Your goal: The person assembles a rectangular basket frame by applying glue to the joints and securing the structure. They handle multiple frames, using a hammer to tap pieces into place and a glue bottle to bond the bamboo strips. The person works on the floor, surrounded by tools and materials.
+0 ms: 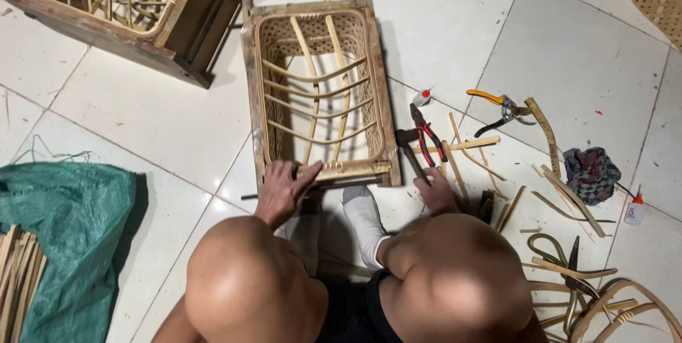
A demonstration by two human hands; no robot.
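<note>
A rectangular woven rattan basket [259, 94] with a wooden frame and curved bamboo ribs lies on the tiled floor in front of me. My left hand [283, 189] rests on its near edge, fingers spread over the rim. My right hand [435, 191] is down on the floor to the right, among bamboo strips, its fingers curled near a dark hammer [410, 149] and red-handled pliers [428, 134]. Whether it grips anything is unclear. My bare knees and a white-socked foot [363, 218] fill the bottom of the view.
A second wood-framed basket [128, 2] sits at the top left. A green sack [71, 236] with bamboo strips lies at the left. Orange-handled shears [501, 107], loose bamboo pieces [568, 194], a crumpled cloth [591, 174] and small glue bottles [634, 209] lie to the right.
</note>
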